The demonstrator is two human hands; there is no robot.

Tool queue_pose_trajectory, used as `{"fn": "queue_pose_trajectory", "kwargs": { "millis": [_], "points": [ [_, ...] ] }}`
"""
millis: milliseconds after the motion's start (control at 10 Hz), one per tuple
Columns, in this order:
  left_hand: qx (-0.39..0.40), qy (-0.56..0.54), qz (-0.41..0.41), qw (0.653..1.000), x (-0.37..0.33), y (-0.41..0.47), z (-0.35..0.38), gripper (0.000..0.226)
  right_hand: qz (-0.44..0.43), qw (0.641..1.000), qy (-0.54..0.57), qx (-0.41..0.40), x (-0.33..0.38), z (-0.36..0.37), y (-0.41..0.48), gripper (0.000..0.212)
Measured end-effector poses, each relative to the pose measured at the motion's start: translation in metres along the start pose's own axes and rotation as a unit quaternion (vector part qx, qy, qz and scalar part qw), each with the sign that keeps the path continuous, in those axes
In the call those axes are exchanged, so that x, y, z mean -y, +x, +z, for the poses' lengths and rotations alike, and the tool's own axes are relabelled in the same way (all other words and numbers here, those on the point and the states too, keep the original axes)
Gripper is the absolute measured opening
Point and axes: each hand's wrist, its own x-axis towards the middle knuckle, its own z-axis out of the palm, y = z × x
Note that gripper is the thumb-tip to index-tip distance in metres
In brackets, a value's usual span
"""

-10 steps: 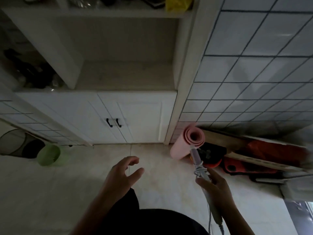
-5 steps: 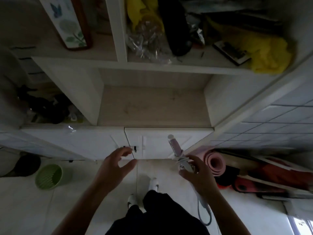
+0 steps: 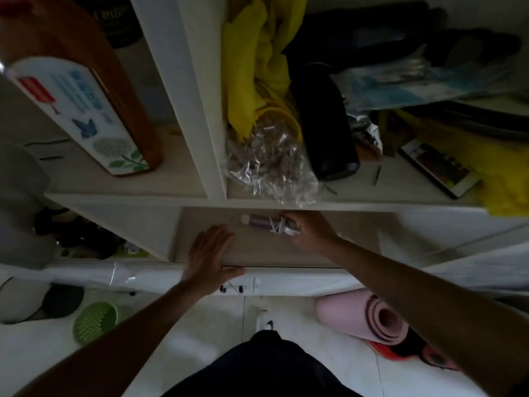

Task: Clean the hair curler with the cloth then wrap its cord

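Moved: right grip [image 3: 309, 230] now inside the shelf [image 3: 286, 253] niche with hair curler [image 3: 259, 222] | right grip clasps handle, barrel jutting leftward, wrapped cord [image 3: 282, 226] bunched against it | left grip [image 3: 210, 259] flat, open, on shelf lower-left | risk: loose coils likely unwind once released.

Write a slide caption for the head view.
Right hand holds lilac cord-wrapped hair curler inside white shelf niche; left hand flat on its floor.

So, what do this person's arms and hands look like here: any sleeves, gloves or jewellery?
No gloves on the left hand or the right hand, and no ring, watch or bracelet shows. The left forearm and right forearm are uncovered right to the frame edge, with no sleeve in view. The light is dim, so small marks cannot be told.
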Motion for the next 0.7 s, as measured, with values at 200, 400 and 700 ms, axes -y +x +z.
{"fn": "queue_pose_trajectory", "kwargs": {
  "millis": [200, 400, 700],
  "points": [
    [-0.017, 0.006, 0.000, 1.000, 0.000, 0.001, 0.002, 0.096, -0.007, 1.000, -0.027, -0.002, -0.001, 0.015, 0.014, 0.045],
    [-0.008, 0.003, 0.001, 1.000, -0.001, 0.000, 0.001, 0.096, 0.024, 0.997, -0.071, 0.024, 0.007, 0.005, 0.022, 0.052],
    [-0.024, 0.018, -0.045, 0.999, -0.010, -0.015, 0.003, 0.094, -0.039, 0.988, -0.046, -0.138, 0.016, 0.005, -0.028, 0.089]
  ]
}}
